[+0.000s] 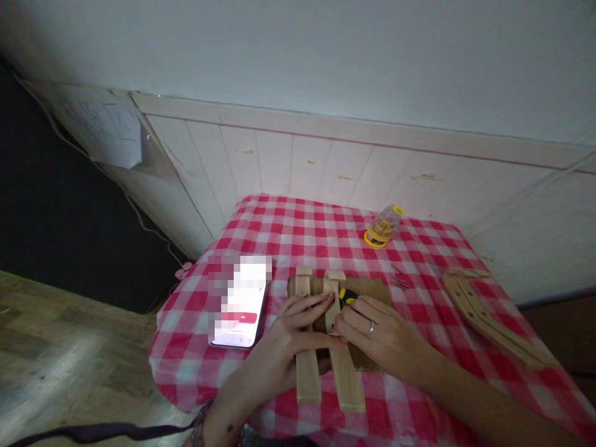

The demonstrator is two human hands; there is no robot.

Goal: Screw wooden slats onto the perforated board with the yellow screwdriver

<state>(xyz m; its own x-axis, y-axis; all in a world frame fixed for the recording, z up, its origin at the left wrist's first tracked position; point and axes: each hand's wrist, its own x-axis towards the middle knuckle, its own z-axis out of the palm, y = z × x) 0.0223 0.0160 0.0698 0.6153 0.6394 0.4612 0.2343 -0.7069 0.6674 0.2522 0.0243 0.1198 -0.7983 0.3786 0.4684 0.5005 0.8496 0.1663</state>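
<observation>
Two pale wooden slats [347, 385] lie side by side on a brown mat [375, 288] on the red-and-white checked table [298, 233]. My left hand [286, 341] rests across both slats with its fingers laid flat, pressing them down. My right hand [377, 332], a ring on one finger, is closed round a black-and-yellow screwdriver [347, 296] whose tip meets the right slat near its far end. The screwdriver's tip is hidden by my fingers.
A phone [239, 310] with a lit screen lies left of the slats. A clear yellow-capped bit holder [384, 226] stands at the back. Loose screws [400, 280] lie right of the mat. More curved wooden parts [488, 316] lie at the table's right edge. A panelled wall stands behind.
</observation>
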